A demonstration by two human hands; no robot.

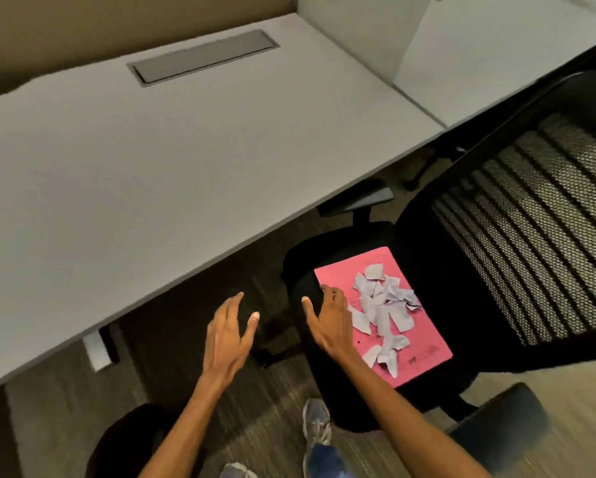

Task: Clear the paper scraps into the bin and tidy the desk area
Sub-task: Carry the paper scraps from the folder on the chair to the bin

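While I look down past the forearms, nearest thing is a grey lace-up sneaker (316,424) on the striped dark carpet (262,439), blue trouser leg (324,460) below it. Dark round shape (127,439) at bottom left, can't tell what it is. Black padded armrest (496,426) at bottom right, blurred.

Left hand (229,334) hovers over the carpet in front of the chair, palm turned inward, fingers spread loose, thumb apart, holding nothing. Right hand (329,317) is over the front-left part of the black office chair seat (300,270), fingers spread, fingertips at the left edge of the flat pink paper folder (424,353); I can't tell if they press it or just hover. Nothing pinched.

Pink folder lies flat on the seat, angled. Torn pale lilac-white paper scraps (382,312) sit in a loose pile on the folder, running from its far end toward the near end, just right of the right hand. A few scraps are curled.

Black mesh chair backrest (531,236) rises on the right, ribbed. Second armrest (358,198) tucks under the desk edge.

Wide light grey desk top (168,167) fills the left and middle. Grey rectangular cable flap (203,56) is recessed near its far edge. White partition panel (365,25) stands behind, with another white desk surface (496,56) far right. Small white tag-like thing (98,351) under the desk, unclear.
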